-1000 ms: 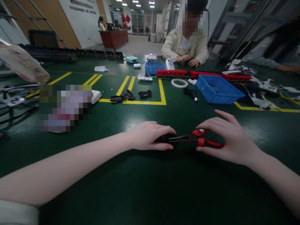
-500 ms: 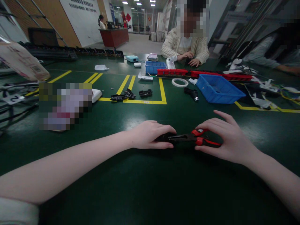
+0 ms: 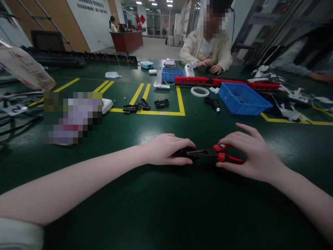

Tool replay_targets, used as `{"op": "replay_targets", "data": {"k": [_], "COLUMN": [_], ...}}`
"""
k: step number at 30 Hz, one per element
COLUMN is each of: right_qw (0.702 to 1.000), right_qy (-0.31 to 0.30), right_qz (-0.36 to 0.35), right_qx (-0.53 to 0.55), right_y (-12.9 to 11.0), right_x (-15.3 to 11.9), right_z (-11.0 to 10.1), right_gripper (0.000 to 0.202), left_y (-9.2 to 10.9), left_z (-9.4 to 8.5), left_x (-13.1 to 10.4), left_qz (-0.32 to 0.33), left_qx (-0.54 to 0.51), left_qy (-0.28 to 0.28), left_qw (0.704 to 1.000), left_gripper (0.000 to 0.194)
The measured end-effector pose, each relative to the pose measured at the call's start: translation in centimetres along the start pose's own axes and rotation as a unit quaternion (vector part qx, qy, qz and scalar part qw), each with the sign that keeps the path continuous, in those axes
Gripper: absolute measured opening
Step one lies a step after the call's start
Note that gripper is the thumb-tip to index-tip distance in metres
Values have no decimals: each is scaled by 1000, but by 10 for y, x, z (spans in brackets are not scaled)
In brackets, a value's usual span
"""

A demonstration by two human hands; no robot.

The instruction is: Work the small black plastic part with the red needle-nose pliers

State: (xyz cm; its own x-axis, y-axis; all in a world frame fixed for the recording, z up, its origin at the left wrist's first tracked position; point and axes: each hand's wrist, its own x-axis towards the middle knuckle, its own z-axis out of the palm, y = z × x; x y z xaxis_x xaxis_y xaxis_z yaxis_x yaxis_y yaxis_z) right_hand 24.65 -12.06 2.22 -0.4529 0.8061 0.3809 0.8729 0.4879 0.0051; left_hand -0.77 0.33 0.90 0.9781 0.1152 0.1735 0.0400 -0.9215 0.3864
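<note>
Red-handled pliers (image 3: pixel 218 153) lie across the gap between my hands, jaws pointing left. My right hand (image 3: pixel 251 154) is wrapped round their handles, with one finger raised. A small black part (image 3: pixel 182 152) is pinched between the thumb and fingers of my left hand (image 3: pixel 170 150), which covers most of it. The pliers' jaw tips meet the right end of this part. Beyond my hands, several black plastic pieces (image 3: pixel 161 103) rest near a yellow tape line on the green table (image 3: pixel 166 126).
A blue bin (image 3: pixel 244 99) stands at the back right, beside a black tool (image 3: pixel 213 104) and a tape roll (image 3: pixel 199 91). Behind are red strips (image 3: pixel 191 80) and a small blue basket (image 3: pixel 172 74). A phone (image 3: pixel 78 121) lies left. Across the table sits a person (image 3: pixel 206 52).
</note>
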Motion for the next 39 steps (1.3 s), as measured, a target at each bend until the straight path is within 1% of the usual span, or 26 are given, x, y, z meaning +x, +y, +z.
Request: {"op": "replay_targets", "data": {"k": [3, 11, 16, 24, 30, 34, 36, 39], "right_qw": [1000, 999, 997, 995, 997, 999, 999, 999], "right_qy": [0, 1, 11, 4, 0, -14, -24, -34], "right_qz": [-8, -27, -43, -57, -31, 7, 20, 21], "right_qx": [-11, -43, -65, -88, -73, -30, -9, 9], "right_y": [-1, -4, -2, 0, -3, -4, -2, 4], "right_x": [0, 1, 2, 2, 2, 1, -1, -4], "right_z": [0, 3, 4, 9, 16, 18, 19, 22], "right_gripper": [37, 37, 35, 37, 39, 38, 37, 38], "left_y": [-1, -2, -2, -1, 1, 0, 0, 0], "left_z": [0, 3, 5, 5, 6, 6, 6, 6], "left_x": [0, 2, 2, 1, 0, 0, 0, 0], "left_qz": [5, -11, -17, -8, -41, -47, -49, -50], "left_qx": [-4, 7, 21, 32, 51, 52, 51, 52], "left_qy": [-7, -39, -31, -23, -12, -4, -7, -8], "left_qw": [1000, 999, 999, 999, 998, 998, 997, 997], "left_gripper": [39, 42, 39, 39, 35, 35, 35, 35]}}
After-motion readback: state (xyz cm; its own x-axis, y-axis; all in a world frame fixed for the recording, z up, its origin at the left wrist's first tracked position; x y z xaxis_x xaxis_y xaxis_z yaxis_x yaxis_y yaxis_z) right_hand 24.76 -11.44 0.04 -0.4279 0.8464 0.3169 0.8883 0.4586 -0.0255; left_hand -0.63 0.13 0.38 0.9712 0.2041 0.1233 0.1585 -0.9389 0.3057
